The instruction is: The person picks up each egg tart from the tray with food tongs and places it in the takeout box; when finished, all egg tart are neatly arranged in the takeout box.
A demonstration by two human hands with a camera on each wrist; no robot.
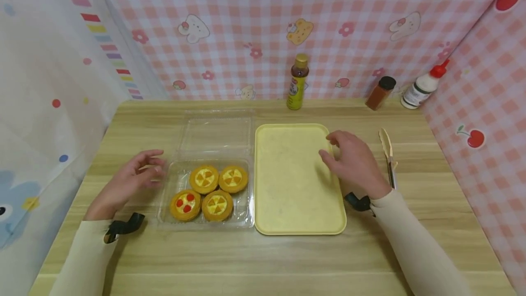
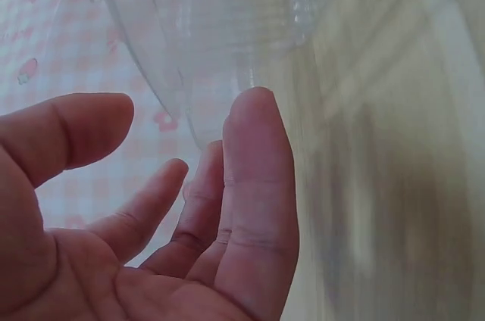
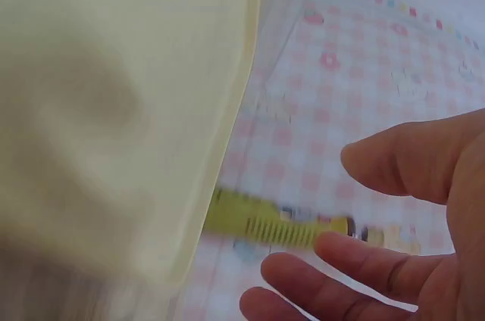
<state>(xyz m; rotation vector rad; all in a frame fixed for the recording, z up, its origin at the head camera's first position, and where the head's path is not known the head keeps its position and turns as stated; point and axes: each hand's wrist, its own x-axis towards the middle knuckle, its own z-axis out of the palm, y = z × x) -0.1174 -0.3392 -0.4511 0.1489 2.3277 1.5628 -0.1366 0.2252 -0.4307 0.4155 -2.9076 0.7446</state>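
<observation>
My left hand (image 1: 133, 177) hovers at the left side of a clear plastic clamshell box (image 1: 164, 218), fingers loosely bent and nothing held. In the left wrist view the box wall (image 2: 204, 33) stands just beyond the fingertips. Several round tarts sit inside the box: one tart with red pieces (image 1: 186, 205), the others, such as the front tart (image 1: 217, 205), with orange wedges. Over the right edge of a pale yellow tray (image 1: 297, 182) is my right hand (image 1: 355, 161), relaxed and holding nothing. The box lid (image 1: 218, 134) lies folded back behind the box.
A yellow-labelled bottle (image 1: 297, 83) stands at the back, by the checked curtain. Back right are a spice jar with a black lid (image 1: 380, 93) and a white bottle with a red cap (image 1: 422, 88). Tongs (image 1: 387, 150) lie right of the tray, partly behind my right wrist.
</observation>
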